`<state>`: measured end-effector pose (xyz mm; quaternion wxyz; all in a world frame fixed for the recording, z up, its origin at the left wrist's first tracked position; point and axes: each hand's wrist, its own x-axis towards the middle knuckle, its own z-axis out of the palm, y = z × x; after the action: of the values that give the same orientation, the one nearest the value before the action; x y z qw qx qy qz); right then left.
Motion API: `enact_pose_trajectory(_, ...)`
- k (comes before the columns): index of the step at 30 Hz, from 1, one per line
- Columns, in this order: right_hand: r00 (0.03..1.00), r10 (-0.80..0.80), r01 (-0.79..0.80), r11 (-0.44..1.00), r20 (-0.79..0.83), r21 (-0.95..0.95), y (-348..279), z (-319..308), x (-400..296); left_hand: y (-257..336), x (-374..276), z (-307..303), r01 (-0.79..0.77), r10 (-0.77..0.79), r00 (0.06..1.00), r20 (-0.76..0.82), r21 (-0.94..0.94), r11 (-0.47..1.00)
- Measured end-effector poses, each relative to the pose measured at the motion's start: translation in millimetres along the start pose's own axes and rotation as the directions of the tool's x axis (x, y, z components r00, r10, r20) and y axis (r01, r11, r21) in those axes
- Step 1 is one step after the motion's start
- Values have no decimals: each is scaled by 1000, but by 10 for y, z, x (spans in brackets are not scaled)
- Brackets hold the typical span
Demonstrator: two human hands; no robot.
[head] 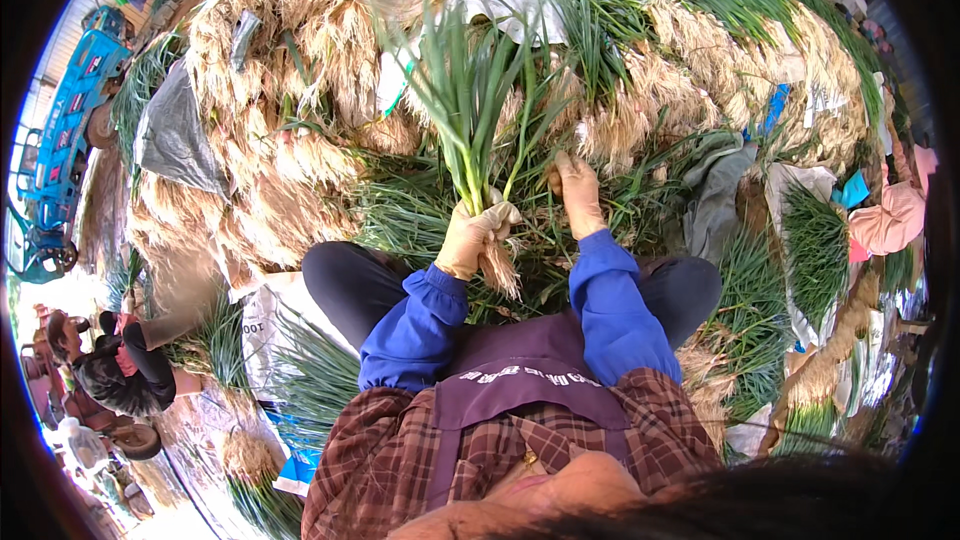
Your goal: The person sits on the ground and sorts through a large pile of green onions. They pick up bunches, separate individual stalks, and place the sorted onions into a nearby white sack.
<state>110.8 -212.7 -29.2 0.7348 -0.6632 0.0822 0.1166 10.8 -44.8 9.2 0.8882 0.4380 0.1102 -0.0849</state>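
Observation:
My left hand (pixel 469 234), in a pale glove, is closed around a bunch of green onions (pixel 475 120). Their leaves point up and away from me, and the pale roots hang below the fist. To the right of that bunch, my gloved right hand (pixel 576 191) is raised with its fingers curled. Whether anything thin is between those fingertips cannot be made out. Under both hands lies a layer of loose green leaves (pixel 409 214) between my bent knees.
Heaped green onions with tan roots (pixel 292 165) rise ahead. A grey sheet (pixel 176 135) lies on the left part. A white sack (pixel 281 315) is by my left knee, grey cloth (pixel 716 195) by my right. A person (pixel 124 364) sits at left, near a blue cart (pixel 71 135).

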Motion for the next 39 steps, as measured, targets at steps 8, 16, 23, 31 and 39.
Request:
enact_pose_trajectory(8, 815, -136, 6, 974, 563, 226, -25, 280, -378, 27, -49, 43, 176, -224, 967, -124, -316, 932)
enact_pose_trajectory(16, 833, -298, 418, 891, 465, -178, -61, 305, -472, -120, -19, -257, 261, -235, 964, 127, -274, 926)
enact_pose_trajectory(23, 649, -671, 660, 263, 359, -704, 86, 396, -443, -160, -99, -60, 133, -144, 975, -171, -75, 988)
enact_pose_trajectory(31, 886, -176, 430, 656, 429, -620, -96, 233, -578, -221, -136, -126, 42, -7, 978, -209, 167, 985)
enact_pose_trajectory(39, 766, -568, 464, 165, 301, -870, 253, 166, -363, -180, -265, -67, 52, -30, 990, -136, 159, 986)
